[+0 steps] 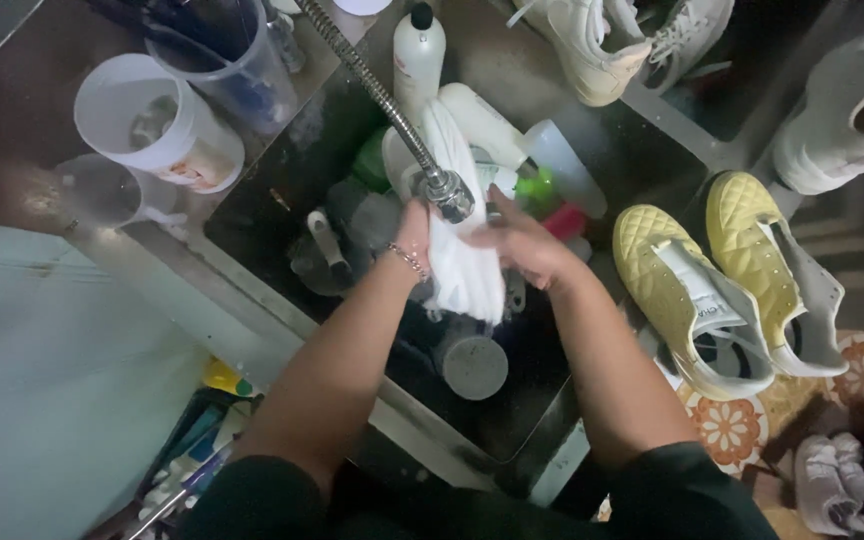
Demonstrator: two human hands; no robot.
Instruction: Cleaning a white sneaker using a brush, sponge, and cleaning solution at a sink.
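In the head view, both hands meet in the centre of the frame over a dark, steel-rimmed sink (252, 290). The left hand (414, 232), with a thin chain bracelet (408, 260) on its wrist, is closed around the left edge of a white, wet cloth item (464, 268) that hangs in folds; whether it is a sock or a rag cannot be told. The right hand (522, 243) presses its fingers against the right side of the same cloth, so the two hands squeeze it between them. Just above the cloth, touching its upper part, is the metal head of a flexible ribbed metal spray hose (449, 192), which runs up toward the top middle of the frame.

Behind the cloth, in the sink, stand a white plastic bottle with a black cap (418, 55), other pale plastic containers and something bright green (537, 186). Below the hands lies a round grey lid-like object (473, 366). In the upper left of the frame, on the dark counter, are a white plastic measuring jug (157, 125), a clear one (102, 190) and a clear tub (232, 55). At the right of the frame sits a pair of pale yellow quilted sneakers (727, 275), side by side, with white sneakers (852, 110) above them in the upper right.
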